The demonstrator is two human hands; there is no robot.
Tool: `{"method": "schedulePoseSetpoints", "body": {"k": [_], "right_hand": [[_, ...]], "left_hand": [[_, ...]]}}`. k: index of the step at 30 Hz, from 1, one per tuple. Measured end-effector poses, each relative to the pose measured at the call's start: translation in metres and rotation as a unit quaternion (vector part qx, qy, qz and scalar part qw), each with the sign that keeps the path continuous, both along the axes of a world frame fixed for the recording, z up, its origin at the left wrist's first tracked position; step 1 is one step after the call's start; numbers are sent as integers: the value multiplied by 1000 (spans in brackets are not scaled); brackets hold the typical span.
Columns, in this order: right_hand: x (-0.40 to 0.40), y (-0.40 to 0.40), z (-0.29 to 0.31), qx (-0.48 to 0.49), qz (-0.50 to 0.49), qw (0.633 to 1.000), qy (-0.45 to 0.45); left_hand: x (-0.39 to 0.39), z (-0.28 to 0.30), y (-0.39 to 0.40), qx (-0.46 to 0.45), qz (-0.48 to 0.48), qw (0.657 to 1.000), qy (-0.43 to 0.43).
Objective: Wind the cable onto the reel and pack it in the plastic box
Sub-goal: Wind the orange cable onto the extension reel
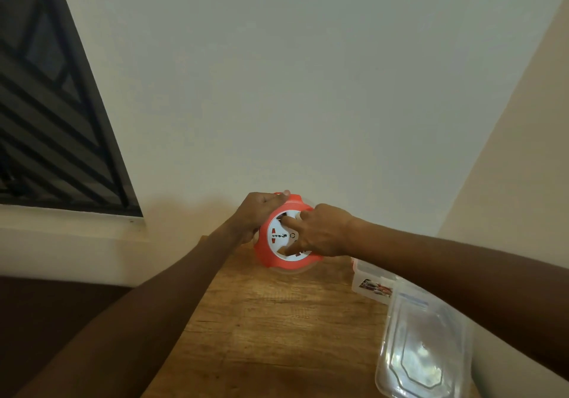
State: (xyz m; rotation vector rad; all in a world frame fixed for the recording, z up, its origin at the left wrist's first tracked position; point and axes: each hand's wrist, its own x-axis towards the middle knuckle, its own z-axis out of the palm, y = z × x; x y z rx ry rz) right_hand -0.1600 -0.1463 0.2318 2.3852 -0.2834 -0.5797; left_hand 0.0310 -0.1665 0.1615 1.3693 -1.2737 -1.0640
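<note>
Reel (pixel 284 237) held upright at far edge of tabletop (pixel 277 320). Left hand (pixel 258 212) grips red rim; right hand (pixel 320 231) fingers hooked into white face recesses. Likely rigid, light plastic; rim gives surest hold.

I can read no text, brand or number anywhere. The plastic box (pixel 371 283) at the right edge of the table (pixel 277 320) carries a colourful label (pixel 375 287), but its print is too small and blurred. The white face of the reel (pixel 278 237) shows only small unreadable marks.
</note>
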Motion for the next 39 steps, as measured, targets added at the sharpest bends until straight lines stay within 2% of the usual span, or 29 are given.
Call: {"method": "schedulePoseSetpoints", "body": {"k": [5, 10, 12, 17, 27, 31, 34, 36, 39], "right_hand": [[15, 5, -6, -46, -13, 997, 55], [10, 0, -10, -60, 45, 996, 39], [7, -5, -15, -52, 49, 997, 7], [-1, -16, -21, -9, -35, 990, -136], [1, -11, -37, 29, -130, 964, -230], [-2, -12, -27, 55, -83, 950, -295], [-5, -20, -13, 87, -69, 889, -444], [-5, -30, -8, 157, -155, 836, -503], [-9, -47, -11, 331, -306, 745, -492]], "left_hand": [[-6, 5, -2, 5, -30, 1000, -3], [-6, 4, -3, -2, -32, 999, -6], [-5, 2, -2, -10, -31, 999, -7], [-8, 1, 4, -44, 21, 997, 56], [-11, 1, 3, -58, 57, 996, 47], [-7, -2, 3, -49, 53, 997, 23], [-3, -7, 2, -43, 44, 998, 14], [-2, -10, 2, -35, 27, 999, 12], [-5, -8, 4, -25, 9, 999, 23]]}}
